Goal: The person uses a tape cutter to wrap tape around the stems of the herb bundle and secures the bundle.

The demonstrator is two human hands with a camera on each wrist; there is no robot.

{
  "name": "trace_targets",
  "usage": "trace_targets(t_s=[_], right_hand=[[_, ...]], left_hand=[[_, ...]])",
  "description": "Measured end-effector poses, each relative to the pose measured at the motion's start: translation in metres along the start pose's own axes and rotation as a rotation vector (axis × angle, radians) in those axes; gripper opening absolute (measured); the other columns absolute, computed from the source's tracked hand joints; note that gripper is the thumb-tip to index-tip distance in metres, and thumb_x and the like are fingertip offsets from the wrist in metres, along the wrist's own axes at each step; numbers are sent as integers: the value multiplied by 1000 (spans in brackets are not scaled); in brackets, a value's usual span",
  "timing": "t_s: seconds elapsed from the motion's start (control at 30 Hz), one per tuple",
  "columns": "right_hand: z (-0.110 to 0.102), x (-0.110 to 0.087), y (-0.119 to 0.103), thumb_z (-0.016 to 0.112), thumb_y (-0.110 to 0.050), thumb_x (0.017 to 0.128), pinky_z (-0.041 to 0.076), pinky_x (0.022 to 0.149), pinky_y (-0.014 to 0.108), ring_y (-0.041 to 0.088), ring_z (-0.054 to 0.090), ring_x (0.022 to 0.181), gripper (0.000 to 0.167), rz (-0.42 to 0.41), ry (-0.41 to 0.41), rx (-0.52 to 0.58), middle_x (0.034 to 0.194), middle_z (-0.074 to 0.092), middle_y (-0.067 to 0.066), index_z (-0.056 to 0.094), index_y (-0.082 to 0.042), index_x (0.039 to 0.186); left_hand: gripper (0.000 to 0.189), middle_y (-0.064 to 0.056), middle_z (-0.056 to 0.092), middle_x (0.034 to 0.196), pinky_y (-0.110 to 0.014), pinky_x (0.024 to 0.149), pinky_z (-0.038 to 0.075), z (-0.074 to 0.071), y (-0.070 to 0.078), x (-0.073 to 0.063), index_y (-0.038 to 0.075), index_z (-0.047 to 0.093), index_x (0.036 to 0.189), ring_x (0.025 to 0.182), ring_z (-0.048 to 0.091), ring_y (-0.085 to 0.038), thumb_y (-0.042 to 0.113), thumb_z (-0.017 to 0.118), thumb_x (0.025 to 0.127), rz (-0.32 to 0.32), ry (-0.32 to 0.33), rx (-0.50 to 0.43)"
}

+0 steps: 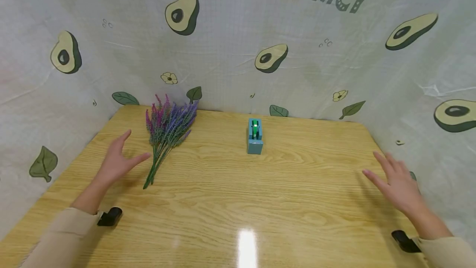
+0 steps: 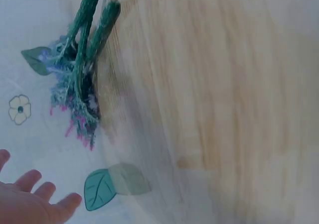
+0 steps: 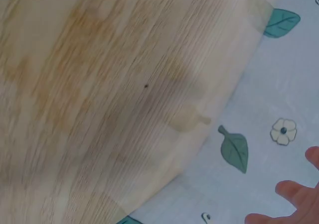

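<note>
Lavender (image 1: 172,123), bunched with purple and magenta spikes on green stems, is laid on a wood-grain table (image 1: 260,193), its flower heads fanned out beyond the left hand (image 1: 116,163) and its stems run back just beside that hand's thumb tip. The left fingers are held spread, with the thumb set wide of them; in the left wrist view they are seen parted and well apart from the bunch. The right hand (image 1: 401,187) is raised near the table's right edge, its fingers likewise extended and its thumb set apart. A blue tape dispenser (image 1: 255,147), loaded with a roll of green tape (image 1: 255,127), is placed about midway between the two thumbs, farther forward than the right fingers. Beyond both sets of fingertips, a pale avocado-print cloth (image 1: 230,24) is hung. Near each beige cuff, a black device (image 1: 110,216) is worn.
</note>
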State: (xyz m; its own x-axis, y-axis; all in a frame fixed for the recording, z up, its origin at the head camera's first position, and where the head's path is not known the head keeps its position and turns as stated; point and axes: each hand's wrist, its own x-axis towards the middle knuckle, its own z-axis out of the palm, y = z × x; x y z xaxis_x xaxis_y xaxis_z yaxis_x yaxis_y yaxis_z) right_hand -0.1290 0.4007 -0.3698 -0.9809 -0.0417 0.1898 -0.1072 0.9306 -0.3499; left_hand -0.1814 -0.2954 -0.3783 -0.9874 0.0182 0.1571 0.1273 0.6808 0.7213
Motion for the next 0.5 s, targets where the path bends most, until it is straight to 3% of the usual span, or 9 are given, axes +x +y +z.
trace_targets(t_s=[0.37, 0.5], right_hand=[[10, 6, -14, 50, -32, 97, 1, 92, 75, 56, 0, 130, 69, -72, 3, 94, 148, 4, 33, 14, -3, 149], [14, 7, -20, 51, -30, 97, 7, 91, 75, 56, 6, 129, 67, -89, 17, 115, 147, 7, 34, 17, -2, 148]], left_hand=[[94, -25, 8, 150, -65, 99, 21, 22, 20, 8, 12, 8, 151, 132, 13, -49, 33, 70, 84, 51, 0, -117], [92, -22, 10, 151, -62, 101, 22, 32, 26, 12, 12, 12, 151, 134, 13, -45, 33, 71, 84, 62, -7, -149]])
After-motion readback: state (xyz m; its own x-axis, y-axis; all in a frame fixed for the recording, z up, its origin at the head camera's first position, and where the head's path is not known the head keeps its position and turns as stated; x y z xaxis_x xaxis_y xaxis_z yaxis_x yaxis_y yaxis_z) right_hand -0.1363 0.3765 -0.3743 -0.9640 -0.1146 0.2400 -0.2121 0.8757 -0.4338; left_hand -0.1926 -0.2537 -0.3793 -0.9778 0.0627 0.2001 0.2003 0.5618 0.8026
